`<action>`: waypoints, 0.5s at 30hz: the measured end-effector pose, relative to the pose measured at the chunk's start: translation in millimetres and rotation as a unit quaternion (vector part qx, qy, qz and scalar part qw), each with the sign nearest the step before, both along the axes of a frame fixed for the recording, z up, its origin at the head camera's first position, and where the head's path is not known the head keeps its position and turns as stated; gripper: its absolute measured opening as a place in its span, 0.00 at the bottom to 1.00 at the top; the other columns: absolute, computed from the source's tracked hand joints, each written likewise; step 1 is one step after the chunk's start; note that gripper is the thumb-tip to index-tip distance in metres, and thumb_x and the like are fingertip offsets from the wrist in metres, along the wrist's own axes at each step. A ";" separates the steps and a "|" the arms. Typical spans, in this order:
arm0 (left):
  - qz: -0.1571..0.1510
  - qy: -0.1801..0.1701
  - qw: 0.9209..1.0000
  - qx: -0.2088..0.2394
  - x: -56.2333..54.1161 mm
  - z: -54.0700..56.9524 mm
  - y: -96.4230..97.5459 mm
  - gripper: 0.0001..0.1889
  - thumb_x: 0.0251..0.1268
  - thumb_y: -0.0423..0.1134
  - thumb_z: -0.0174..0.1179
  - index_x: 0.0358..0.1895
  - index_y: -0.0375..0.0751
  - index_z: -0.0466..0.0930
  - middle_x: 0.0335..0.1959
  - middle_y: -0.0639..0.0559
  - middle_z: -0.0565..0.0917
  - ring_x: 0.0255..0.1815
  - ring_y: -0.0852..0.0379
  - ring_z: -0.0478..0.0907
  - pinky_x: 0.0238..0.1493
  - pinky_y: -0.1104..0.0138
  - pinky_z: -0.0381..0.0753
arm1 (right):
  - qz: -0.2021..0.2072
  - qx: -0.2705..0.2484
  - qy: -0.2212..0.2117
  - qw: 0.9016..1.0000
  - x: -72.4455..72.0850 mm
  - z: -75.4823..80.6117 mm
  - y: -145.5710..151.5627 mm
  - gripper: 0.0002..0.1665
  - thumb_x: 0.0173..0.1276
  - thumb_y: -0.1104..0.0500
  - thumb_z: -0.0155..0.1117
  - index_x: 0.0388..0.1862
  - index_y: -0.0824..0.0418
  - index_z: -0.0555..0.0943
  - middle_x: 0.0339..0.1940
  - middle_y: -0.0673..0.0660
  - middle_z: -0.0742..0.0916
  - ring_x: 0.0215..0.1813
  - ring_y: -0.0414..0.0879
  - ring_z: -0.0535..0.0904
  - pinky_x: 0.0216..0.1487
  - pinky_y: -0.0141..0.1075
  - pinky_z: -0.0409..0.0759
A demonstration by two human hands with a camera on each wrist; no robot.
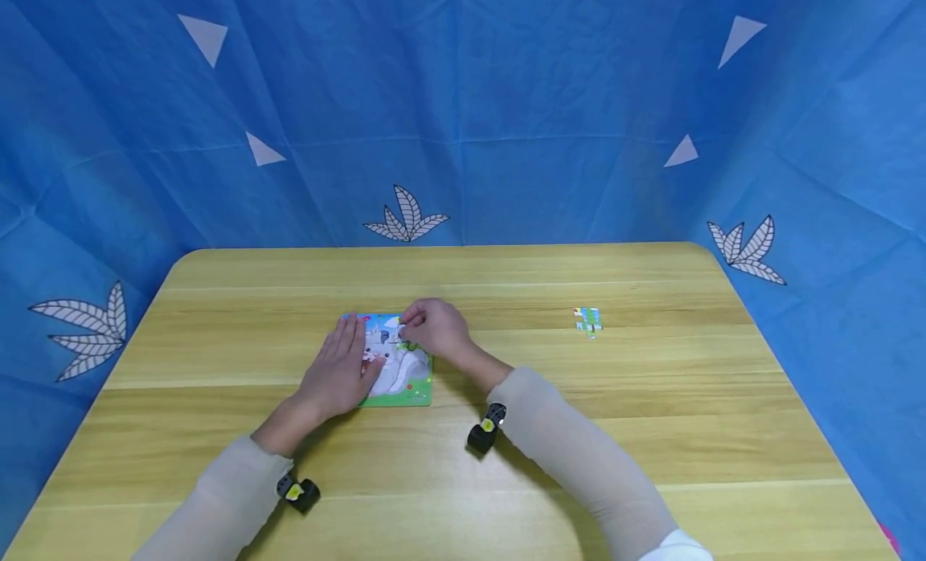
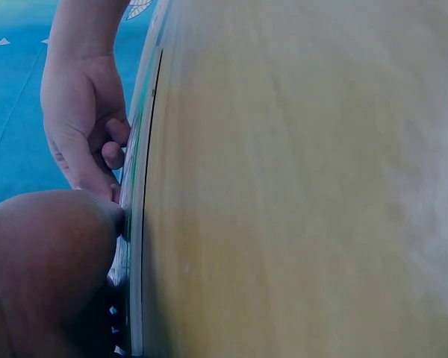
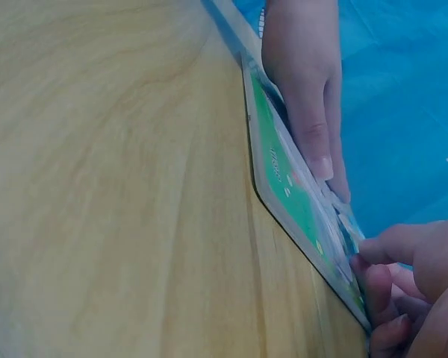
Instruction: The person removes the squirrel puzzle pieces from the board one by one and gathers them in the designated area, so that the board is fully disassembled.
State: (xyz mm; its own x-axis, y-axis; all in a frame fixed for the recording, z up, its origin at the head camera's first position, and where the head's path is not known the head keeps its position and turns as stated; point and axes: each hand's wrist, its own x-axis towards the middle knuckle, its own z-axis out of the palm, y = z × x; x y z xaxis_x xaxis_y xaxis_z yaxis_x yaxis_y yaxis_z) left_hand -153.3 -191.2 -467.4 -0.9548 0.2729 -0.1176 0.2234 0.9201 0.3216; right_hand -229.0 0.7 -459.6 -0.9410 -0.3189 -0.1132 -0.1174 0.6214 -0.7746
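Observation:
A jigsaw puzzle board (image 1: 396, 392) lies on the table, picturing a grey-white cartoon animal above a green strip. Across its left part my left hand (image 1: 336, 372) rests flat, fingers straight and thumb spread over the picture. At the upper right of the board, the thumb and forefinger of my right hand (image 1: 437, 328) pinch a small puzzle piece, mostly hidden by the fingers. Seen from the right wrist, those fingertips (image 3: 367, 250) are right at the board's surface, and the left thumb (image 3: 313, 142) lies along the picture farther up.
Off to the right, a few loose or joined puzzle pieces (image 1: 588, 320) lie on the wooden table (image 1: 521, 304). A blue cloth (image 1: 550, 87) with white leaf and triangle prints hangs behind the table's back edge.

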 end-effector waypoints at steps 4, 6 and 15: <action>0.000 0.000 1.000 0.003 0.7 1.0 -0.1 0.40 0.82 0.49 0.45 0.77 0.19 0.43 0.81 0.26 0.42 0.82 0.32 0.36 0.79 0.43 0.43 | 0.004 -0.006 -0.002 1.000 -0.2 -0.6 1.3 0.04 0.65 0.57 0.74 0.38 0.55 0.89 0.30 0.46 0.86 0.34 0.40 0.80 0.37 0.32 0.76; -0.001 -0.001 1.000 0.003 0.7 1.4 0.0 0.40 0.82 0.49 0.45 0.77 0.19 0.43 0.81 0.26 0.42 0.82 0.32 0.36 0.79 0.44 0.43 | 0.003 -0.014 -0.006 1.000 -0.6 -1.5 2.4 0.04 0.66 0.57 0.74 0.38 0.55 0.89 0.30 0.46 0.86 0.34 0.40 0.80 0.37 0.32 0.76; 0.004 -0.008 1.000 0.001 0.8 2.8 0.4 0.40 0.82 0.49 0.45 0.78 0.20 0.41 0.81 0.27 0.42 0.82 0.32 0.36 0.79 0.44 0.44 | -0.020 -0.143 -0.083 0.986 -3.8 -1.5 10.7 0.05 0.67 0.63 0.71 0.41 0.63 0.87 0.31 0.54 0.87 0.28 0.43 0.79 0.29 0.31 0.77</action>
State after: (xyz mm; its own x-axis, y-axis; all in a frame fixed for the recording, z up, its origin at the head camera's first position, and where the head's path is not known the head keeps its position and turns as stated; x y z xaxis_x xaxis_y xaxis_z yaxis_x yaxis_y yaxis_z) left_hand -152.5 -190.8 -464.7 -0.9548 0.2663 -0.1322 0.2115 0.9208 0.3277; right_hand -232.8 11.4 -461.1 -0.9294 -0.3235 -0.1777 0.0463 0.3757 -0.9256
